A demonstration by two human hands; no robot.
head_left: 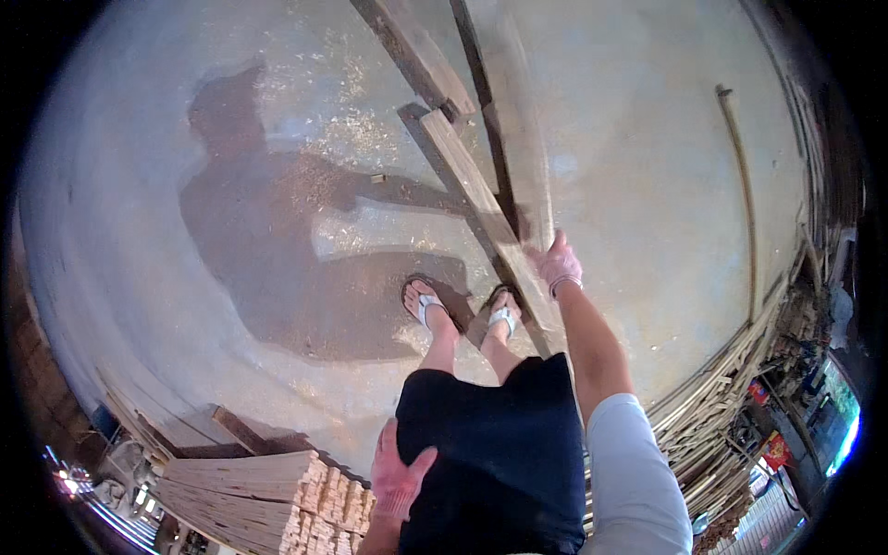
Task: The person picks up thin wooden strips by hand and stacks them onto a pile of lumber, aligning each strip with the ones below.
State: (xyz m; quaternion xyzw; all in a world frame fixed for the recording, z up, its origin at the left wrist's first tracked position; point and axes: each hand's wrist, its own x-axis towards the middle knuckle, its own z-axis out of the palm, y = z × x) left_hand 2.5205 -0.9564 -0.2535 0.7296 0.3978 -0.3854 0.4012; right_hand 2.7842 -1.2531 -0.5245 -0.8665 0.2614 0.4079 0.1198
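I look straight down at my legs and sandalled feet on a concrete floor [277, 166]. My right hand [559, 264], in a pale pink glove, grips the near end of a long wooden plank [520, 120] that stretches away toward the top of the view. A second, lighter plank [472, 180] lies beside it on the floor, and a darker one [416, 51] lies further off. My left hand [400, 476], also gloved, rests with fingers spread against my dark shorts at the hip. It holds nothing.
A stack of sawn timber [268, 499] sits at the lower left, close to my left side. Piles of thin wooden strips [721, 407] line the right edge. A long thin stick [745, 185] lies on the floor at right. Sawdust is scattered around.
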